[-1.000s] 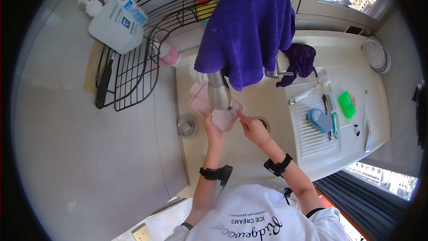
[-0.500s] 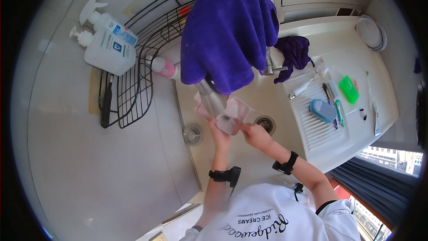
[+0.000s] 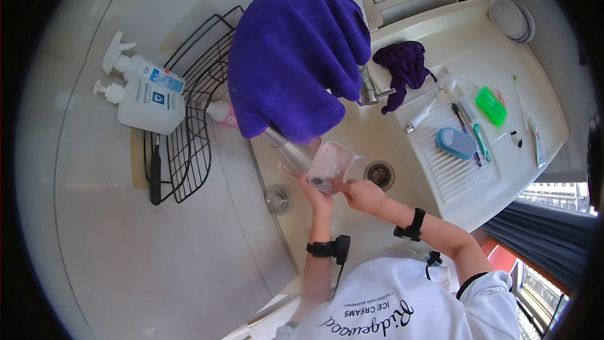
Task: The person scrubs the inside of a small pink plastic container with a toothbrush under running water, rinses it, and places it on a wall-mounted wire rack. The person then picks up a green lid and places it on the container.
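Over the sink, my left hand (image 3: 318, 194) is closed around the underside of a small, open, pale pink plastic box (image 3: 335, 158), tilted beneath the metal faucet (image 3: 294, 154). A thin flap, perhaps its lid, sticks out on the left side. My right hand (image 3: 366, 196) has its fingers curled and pressed to the box's near right corner. Whatever the right fingers pinch, if anything, is hidden. A small dark patch shows inside the box near those fingertips. Draped above the faucet, a purple towel (image 3: 296, 56) hides part of it.
The sink drain (image 3: 380, 175) lies right of the box. Leftward are a black wire rack (image 3: 198, 132), a spray bottle (image 3: 148, 70) and a pump bottle (image 3: 151, 106). On the right ledge lie a blue brush (image 3: 456, 143), a green soap box (image 3: 491, 106) and toothbrushes (image 3: 481, 140).
The view has shifted slightly. Both hands stay at the box under the faucet. The right fingertips and the dark patch now sit lower, by the box's near end.
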Demonstrator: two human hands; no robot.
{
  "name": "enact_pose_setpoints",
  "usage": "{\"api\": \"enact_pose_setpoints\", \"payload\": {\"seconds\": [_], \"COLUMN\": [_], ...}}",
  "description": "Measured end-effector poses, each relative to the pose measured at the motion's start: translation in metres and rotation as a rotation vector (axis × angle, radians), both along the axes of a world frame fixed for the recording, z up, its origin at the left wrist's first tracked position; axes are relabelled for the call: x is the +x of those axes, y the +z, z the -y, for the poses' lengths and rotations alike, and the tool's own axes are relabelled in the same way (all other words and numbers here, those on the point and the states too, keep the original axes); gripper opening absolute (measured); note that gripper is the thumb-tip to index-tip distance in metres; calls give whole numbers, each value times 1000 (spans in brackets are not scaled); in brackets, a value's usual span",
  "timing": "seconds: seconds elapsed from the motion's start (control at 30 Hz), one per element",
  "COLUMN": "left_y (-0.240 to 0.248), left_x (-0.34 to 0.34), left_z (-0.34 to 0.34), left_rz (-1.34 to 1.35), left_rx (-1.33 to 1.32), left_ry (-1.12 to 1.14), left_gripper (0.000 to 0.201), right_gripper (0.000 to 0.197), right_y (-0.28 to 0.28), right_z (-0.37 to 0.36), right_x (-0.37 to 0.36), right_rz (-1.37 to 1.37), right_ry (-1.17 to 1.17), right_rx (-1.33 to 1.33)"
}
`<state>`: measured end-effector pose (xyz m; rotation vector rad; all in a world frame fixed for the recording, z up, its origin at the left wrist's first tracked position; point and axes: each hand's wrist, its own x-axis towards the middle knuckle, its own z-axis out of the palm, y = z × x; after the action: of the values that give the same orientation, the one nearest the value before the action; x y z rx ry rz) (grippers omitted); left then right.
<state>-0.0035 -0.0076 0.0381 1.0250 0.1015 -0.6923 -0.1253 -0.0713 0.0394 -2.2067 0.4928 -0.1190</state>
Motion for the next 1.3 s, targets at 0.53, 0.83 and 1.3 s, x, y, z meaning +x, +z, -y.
{"api": "enact_pose_setpoints", "payload": {"seconds": [0.53,0.83,1.3], "left_y": [-15,-10,-22], "left_x": [2,-3,5], "left_z": [-7,1,-6], "left_rz": [-2,1,18], "left_rx": [62,27,88], "left_ry": [20,35,54], "left_gripper": [50,52,49], "right_gripper": [43,39,43], "right_y": [1,-19,-12], "right_z": [-8,8,-1], "right_x": [4,7,9], "right_rz": [-21,-27,53], "right_ry": [65,-100,-73], "right_rx": [-18,-55,16]}}
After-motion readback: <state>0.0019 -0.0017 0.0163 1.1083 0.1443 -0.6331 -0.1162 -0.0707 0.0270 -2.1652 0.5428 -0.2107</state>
